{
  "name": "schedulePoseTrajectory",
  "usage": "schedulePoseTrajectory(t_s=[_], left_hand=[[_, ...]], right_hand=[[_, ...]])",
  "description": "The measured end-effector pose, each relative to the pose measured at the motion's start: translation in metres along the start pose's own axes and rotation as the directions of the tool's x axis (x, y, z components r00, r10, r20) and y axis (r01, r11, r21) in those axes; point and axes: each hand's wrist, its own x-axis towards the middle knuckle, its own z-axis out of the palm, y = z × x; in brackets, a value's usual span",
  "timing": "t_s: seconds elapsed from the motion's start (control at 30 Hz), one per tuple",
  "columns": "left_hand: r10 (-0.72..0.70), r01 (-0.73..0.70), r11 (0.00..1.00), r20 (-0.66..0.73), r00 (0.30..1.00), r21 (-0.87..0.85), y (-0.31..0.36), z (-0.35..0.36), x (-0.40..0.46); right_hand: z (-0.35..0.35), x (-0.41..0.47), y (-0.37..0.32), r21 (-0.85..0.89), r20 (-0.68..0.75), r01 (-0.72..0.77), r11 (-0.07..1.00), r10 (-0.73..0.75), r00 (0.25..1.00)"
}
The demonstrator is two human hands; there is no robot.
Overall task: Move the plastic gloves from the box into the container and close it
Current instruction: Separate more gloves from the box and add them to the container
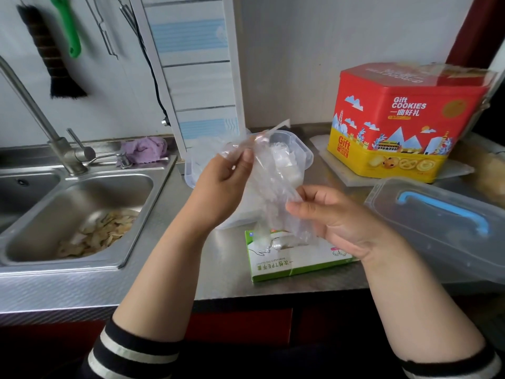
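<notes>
Above the green box (276, 258), your left hand (218, 184) and right hand (336, 220) pinch the plastic gloves (273, 181), hanging from eleven to five o'clock, with the open container (297, 149) just beyond at twelve, nearer your left.

Both forearms reach forward, bare below striped sleeves pushed up near the elbows. The left hand (218, 181) is raised higher, wrist bent, its thumb and fingers pinching the top of a clear plastic glove (273, 184). The right hand (336, 214) sits lower, palm turned inward, fingertips pinching the glove's lower part
</notes>
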Motion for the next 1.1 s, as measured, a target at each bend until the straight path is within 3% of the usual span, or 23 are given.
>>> schedulePoseTrajectory(t_s=[0.13,0.2,0.33,0.43,0.53,0.63,0.77,0.83,0.9,1.0,1.1], left_hand=[[0.034,-0.036,0.999,-0.050,0.998,-0.037,0.000,0.001,-0.002],[0.054,-0.058,0.996,-0.061,0.997,-0.067,0.000,0.001,-0.002],[0.046,-0.048,0.969,-0.014,0.999,-0.242,0.009,-0.002,-0.008],[0.089,-0.078,0.966,0.033,0.996,-0.245,0.016,-0.002,-0.010],[0.132,-0.125,0.984,0.053,0.990,-0.131,0.012,0.000,-0.011],[0.126,-0.137,0.984,0.094,0.988,0.116,0.003,0.003,-0.013],[0.148,-0.181,0.872,0.107,0.983,0.455,-0.005,0.006,-0.014],[0.273,-0.264,0.845,0.049,0.961,0.464,-0.007,0.005,-0.014],[0.289,-0.276,0.852,0.041,0.956,0.444,-0.005,0.005,-0.013],[0.247,-0.260,0.905,0.082,0.966,0.337,-0.004,0.009,-0.009],[0.291,-0.299,0.917,0.069,0.954,0.263,-0.001,0.013,-0.005]], right_hand=[[0.006,-0.001,0.007,-0.113,-0.079,0.065,0.992,-0.074,0.994],[0.008,-0.001,0.008,-0.133,-0.051,0.073,0.988,-0.080,0.995],[0.013,-0.001,0.007,0.224,0.117,-0.011,0.974,-0.015,0.993],[0.020,0.000,0.005,0.198,0.188,-0.086,0.976,0.048,0.981],[0.032,0.000,0.005,0.073,0.195,-0.028,0.997,0.013,0.981],[0.039,0.004,0.008,0.040,0.012,0.013,0.999,-0.013,1.000],[0.036,0.008,0.016,0.033,-0.116,0.104,0.994,-0.100,0.988],[0.034,0.009,0.015,0.146,-0.121,0.135,0.980,-0.118,0.986],[0.035,0.010,0.011,0.252,-0.105,0.146,0.957,-0.123,0.987],[0.042,0.009,0.009,0.198,-0.066,0.160,0.967,-0.150,0.987],[0.049,0.008,0.010,0.117,-0.093,0.145,0.982,-0.134,0.987]])
